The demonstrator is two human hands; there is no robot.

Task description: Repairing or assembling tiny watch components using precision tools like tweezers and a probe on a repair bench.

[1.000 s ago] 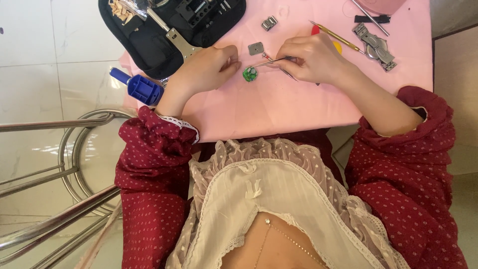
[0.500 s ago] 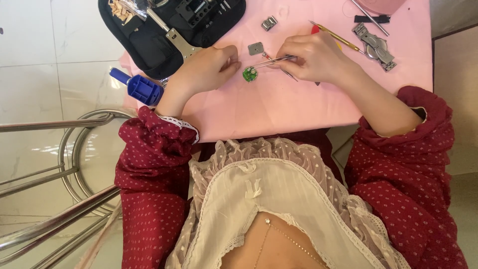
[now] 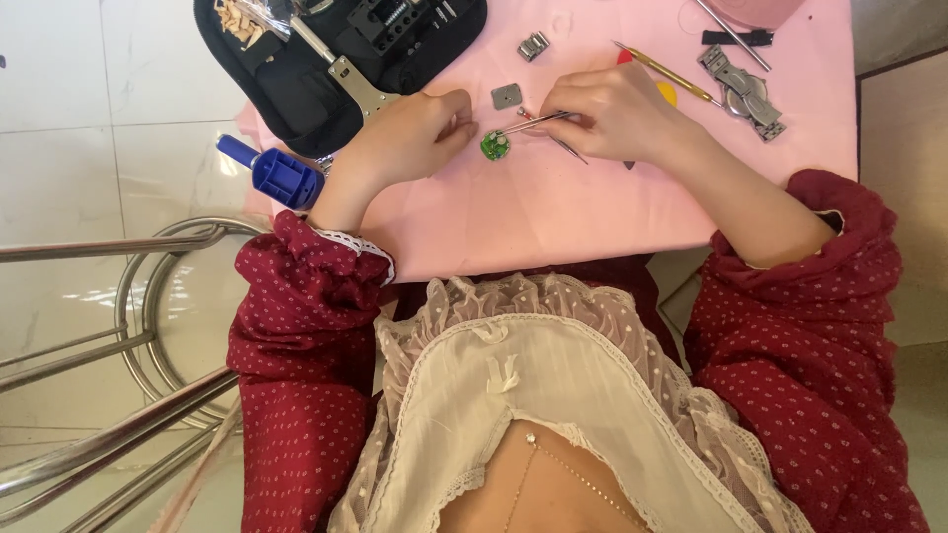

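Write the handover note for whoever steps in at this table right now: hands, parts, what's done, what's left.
Left hand: on the pink table, fingertips beside the green movement, holding nothing that shows.
Right hand: grips tweezers, tips at the movement.
Parts: small square metal plate just above the movement; metal clasp piece further up; yellow-handled tool and watch bracelet to the right; black tool case open at top left; blue tool at the table's left edge.
Done: movement is out, lying bare on the table.
Left: tweezer work on the movement is in hand; plate not fitted.
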